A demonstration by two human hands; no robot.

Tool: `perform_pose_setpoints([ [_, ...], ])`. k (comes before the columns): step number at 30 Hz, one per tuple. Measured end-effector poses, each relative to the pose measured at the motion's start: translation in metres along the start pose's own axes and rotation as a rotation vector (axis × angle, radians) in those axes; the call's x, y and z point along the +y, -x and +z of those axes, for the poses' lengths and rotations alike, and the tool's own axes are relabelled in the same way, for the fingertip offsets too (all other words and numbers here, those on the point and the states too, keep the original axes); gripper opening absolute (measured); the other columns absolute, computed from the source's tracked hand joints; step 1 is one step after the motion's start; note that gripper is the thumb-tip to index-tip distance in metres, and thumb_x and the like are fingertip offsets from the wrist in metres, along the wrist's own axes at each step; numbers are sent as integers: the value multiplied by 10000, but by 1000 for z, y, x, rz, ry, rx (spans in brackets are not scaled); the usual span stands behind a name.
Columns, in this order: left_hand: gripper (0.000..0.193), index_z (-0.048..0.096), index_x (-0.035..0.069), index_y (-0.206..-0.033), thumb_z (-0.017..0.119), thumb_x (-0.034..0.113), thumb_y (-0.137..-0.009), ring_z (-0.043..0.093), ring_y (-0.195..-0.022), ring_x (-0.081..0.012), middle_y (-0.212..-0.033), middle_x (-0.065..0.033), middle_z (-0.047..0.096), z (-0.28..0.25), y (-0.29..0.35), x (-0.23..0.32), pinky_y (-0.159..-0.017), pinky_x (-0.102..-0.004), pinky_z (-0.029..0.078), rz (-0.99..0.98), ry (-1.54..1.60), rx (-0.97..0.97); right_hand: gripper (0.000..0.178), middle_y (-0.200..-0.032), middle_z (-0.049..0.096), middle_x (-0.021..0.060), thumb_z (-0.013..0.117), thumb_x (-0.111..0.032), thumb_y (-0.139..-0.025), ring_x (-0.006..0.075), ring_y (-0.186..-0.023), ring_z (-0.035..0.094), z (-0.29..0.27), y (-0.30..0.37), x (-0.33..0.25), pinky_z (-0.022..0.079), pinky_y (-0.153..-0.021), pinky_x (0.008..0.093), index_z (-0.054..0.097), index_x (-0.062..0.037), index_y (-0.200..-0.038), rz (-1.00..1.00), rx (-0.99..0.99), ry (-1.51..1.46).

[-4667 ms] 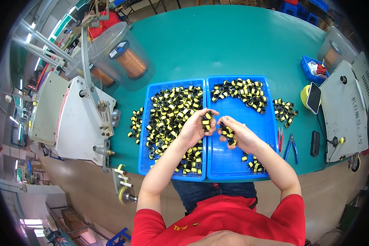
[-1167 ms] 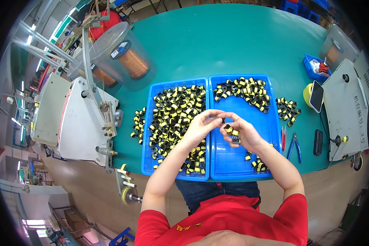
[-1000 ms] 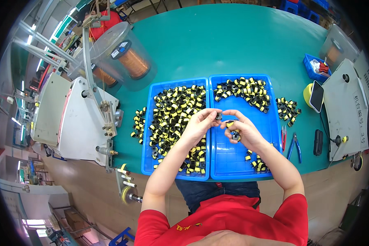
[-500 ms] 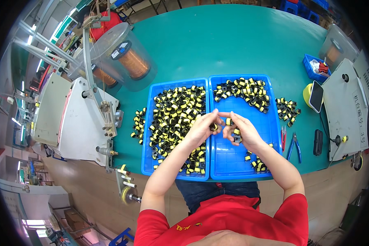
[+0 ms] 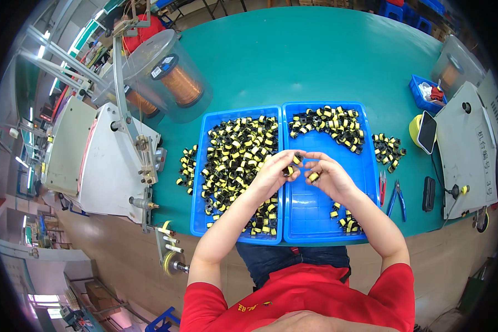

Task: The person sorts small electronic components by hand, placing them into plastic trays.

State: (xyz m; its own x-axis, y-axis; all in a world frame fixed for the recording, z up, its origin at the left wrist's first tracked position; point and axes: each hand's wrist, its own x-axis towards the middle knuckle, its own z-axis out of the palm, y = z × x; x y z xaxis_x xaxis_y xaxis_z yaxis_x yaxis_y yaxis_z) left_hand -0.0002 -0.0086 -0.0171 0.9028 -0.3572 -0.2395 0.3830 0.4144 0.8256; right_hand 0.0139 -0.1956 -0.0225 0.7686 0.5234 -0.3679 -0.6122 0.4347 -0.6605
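My two hands meet fingertip to fingertip over the inner walls of two blue trays. In my left hand (image 5: 272,172) are small black coil bobbins with yellow tape, one bobbin (image 5: 289,171) in the curled fingers and another (image 5: 298,159) at the fingertips. My right hand (image 5: 335,180) is closed loosely around a taped bobbin (image 5: 314,177), its fingertips near the upper one. A dense heap of bobbins (image 5: 238,149) fills the left tray (image 5: 196,216). In the right tray (image 5: 304,218), bobbins (image 5: 332,124) cluster at the far end, with a few more (image 5: 348,223) near the front.
Loose bobbins (image 5: 389,150) lie right of the trays, others (image 5: 188,169) left. Red snips (image 5: 382,188), blue-handled pliers (image 5: 397,200) and a black case (image 5: 429,193) lie at right. Winding machines (image 5: 116,160) and copper wire spools (image 5: 180,83) stand around the green table (image 5: 293,61).
A bobbin that was by my right fingers now sits at my left fingertips. My right hand has fewer bobbins showing, and its fingers have curled in more.
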Motion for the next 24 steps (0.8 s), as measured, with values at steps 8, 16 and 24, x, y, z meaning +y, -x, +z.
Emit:
perform_pose_setpoints([
  [8, 335, 503, 5, -1180, 400, 240, -965, 490, -690, -134, -834, -60, 554, -3, 3, 6, -628, -246, 418, 0, 72, 37, 294, -995, 552, 154, 420, -94, -888, 210, -779, 559, 2, -1, 0, 464, -687, 301, 437, -17, -1171, 94, 43, 35],
  [16, 328, 518, 12, -1159, 397, 251, -969, 525, -669, -134, -821, -53, 564, 0, 3, 6, -569, -241, 399, -26, 12, 42, 350, -754, 590, 105, 316, -323, -978, 127, -605, 505, 6, 4, -5, 329, -501, 234, 462, -50, -1141, 153, 6, 209],
  [24, 204, 512, 32, -1003, 577, 187, -887, 518, -673, -82, -877, -51, 573, 7, 4, -2, -559, -215, 382, 100, -458, 12, 510, -699, 580, 84, 281, -415, -985, 115, -580, 492, 23, 11, -9, 327, -494, 227, 324, -110, -1391, 43, -87, 318],
])
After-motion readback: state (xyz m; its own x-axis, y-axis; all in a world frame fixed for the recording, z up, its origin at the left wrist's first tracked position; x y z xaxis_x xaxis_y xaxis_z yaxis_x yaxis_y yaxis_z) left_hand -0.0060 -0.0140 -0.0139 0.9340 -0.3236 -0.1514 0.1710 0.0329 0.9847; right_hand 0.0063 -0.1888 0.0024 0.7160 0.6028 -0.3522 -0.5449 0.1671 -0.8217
